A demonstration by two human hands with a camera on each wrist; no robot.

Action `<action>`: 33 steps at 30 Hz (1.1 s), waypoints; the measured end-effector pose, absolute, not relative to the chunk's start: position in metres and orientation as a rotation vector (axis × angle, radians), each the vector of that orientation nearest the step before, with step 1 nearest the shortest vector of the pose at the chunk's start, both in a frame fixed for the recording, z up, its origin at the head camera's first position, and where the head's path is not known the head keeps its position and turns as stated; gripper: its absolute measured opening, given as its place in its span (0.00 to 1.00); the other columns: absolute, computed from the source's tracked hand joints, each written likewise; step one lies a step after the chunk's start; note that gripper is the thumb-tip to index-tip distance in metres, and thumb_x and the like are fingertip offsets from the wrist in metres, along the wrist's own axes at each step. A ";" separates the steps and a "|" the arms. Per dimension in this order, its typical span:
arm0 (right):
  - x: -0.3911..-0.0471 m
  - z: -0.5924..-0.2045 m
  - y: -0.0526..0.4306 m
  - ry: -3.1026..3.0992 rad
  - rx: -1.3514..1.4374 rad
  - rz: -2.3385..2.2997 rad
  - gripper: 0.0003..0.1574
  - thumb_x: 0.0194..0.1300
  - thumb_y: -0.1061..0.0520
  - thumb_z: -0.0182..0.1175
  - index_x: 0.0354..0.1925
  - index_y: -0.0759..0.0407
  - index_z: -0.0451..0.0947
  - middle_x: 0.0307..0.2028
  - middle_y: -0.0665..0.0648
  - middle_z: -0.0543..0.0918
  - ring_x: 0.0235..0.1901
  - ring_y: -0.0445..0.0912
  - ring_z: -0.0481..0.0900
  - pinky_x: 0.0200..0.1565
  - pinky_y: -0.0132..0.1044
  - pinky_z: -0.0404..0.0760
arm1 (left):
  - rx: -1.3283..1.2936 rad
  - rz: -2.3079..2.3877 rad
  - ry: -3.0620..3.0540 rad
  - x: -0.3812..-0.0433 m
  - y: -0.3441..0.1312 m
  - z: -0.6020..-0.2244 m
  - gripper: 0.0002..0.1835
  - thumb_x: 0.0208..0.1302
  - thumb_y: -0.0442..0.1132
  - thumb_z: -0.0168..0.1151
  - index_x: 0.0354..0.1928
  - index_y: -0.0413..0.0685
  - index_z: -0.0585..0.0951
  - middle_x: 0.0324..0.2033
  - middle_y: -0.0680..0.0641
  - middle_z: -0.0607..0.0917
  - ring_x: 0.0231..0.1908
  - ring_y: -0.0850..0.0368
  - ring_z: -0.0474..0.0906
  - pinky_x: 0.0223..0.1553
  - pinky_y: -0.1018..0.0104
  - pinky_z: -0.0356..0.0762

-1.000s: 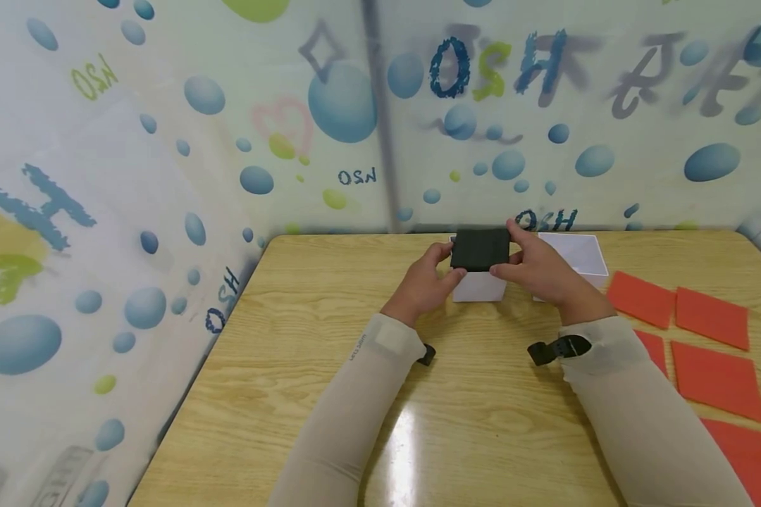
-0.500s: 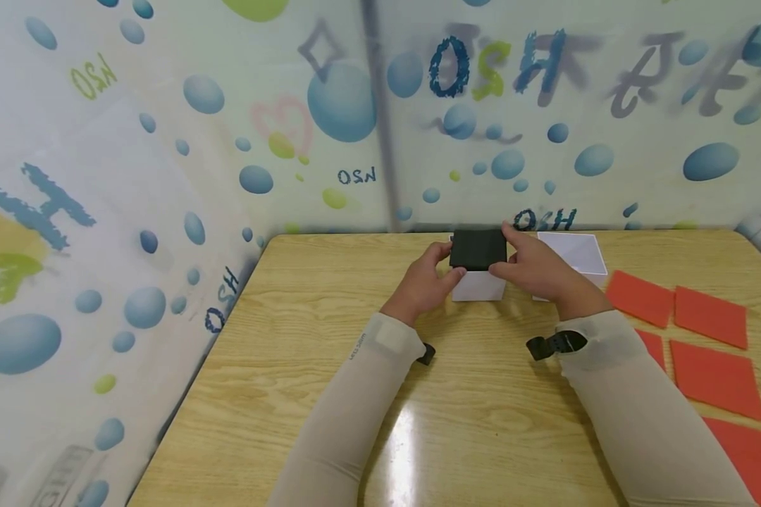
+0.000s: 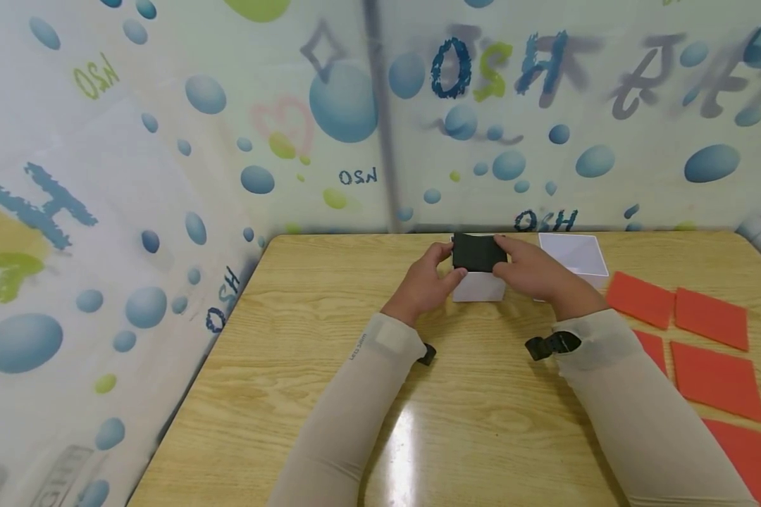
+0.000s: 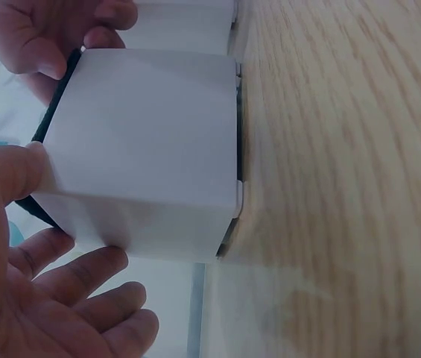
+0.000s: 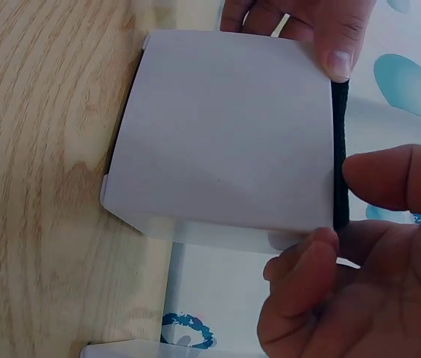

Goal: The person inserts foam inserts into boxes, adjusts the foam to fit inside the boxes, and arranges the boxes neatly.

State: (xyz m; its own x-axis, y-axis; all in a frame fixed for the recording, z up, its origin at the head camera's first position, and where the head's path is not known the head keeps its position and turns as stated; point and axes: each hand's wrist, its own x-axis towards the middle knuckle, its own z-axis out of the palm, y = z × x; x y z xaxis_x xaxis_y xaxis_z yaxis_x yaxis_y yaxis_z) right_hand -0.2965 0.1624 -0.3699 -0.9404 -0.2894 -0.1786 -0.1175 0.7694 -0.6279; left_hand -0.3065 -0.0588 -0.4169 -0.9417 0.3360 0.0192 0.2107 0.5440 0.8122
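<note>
A white box (image 3: pixel 478 289) stands near the table's back edge, with a black, cloth-textured pad (image 3: pixel 478 254) over its top. The pad's back edge dips between my hands. My left hand (image 3: pixel 422 284) grips the box's upper left corner, thumb on the front edge and fingers along the side. In the left wrist view its lower fingers are spread beside the box wall (image 4: pixel 143 127). My right hand (image 3: pixel 534 272) pinches the pad's right end, its thumb against the black edge (image 5: pixel 340 149) in the right wrist view. The box's inside is hidden under the pad.
A second white box (image 3: pixel 595 279), its top uncovered, stands to the right, partly behind my right hand. Several red sheets (image 3: pixel 640 299) lie in rows along the right side of the wooden table (image 3: pixel 330 338). A patterned curtain (image 3: pixel 292 141) hangs behind and at the left.
My right hand has shifted slightly left and its index finger has come down at the pad's back corner. The pad's back edge now dips. My left hand has stayed in place.
</note>
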 end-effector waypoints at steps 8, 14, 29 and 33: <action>-0.296 -0.369 0.161 2.672 -0.287 -0.956 0.44 0.80 0.55 0.41 0.85 0.61 0.39 0.84 0.67 0.43 0.82 0.67 0.43 0.78 0.67 0.52 | 0.469 1.355 2.640 -0.306 -0.059 -0.416 0.33 0.80 0.51 0.60 0.80 0.56 0.63 0.79 0.47 0.68 0.79 0.51 0.62 0.77 0.48 0.64; -0.296 -0.368 0.159 2.665 -0.290 -0.967 0.43 0.79 0.57 0.39 0.85 0.61 0.39 0.84 0.68 0.41 0.83 0.67 0.41 0.78 0.67 0.49 | 0.465 1.359 2.642 -0.307 -0.059 -0.416 0.33 0.79 0.51 0.60 0.80 0.55 0.64 0.78 0.47 0.69 0.79 0.51 0.62 0.77 0.48 0.64; -0.293 -0.373 0.155 2.753 -0.291 -0.936 0.43 0.79 0.57 0.39 0.85 0.60 0.39 0.83 0.73 0.43 0.82 0.70 0.42 0.77 0.69 0.49 | 0.460 1.359 2.647 -0.306 -0.058 -0.418 0.33 0.79 0.50 0.60 0.80 0.55 0.64 0.78 0.46 0.69 0.79 0.50 0.62 0.77 0.49 0.64; -0.287 -0.373 0.154 2.792 -0.284 -0.897 0.44 0.79 0.55 0.38 0.85 0.59 0.37 0.82 0.75 0.39 0.81 0.72 0.41 0.76 0.72 0.49 | 0.461 1.355 2.650 -0.307 -0.058 -0.418 0.33 0.79 0.50 0.60 0.80 0.55 0.64 0.78 0.46 0.69 0.79 0.50 0.62 0.77 0.48 0.64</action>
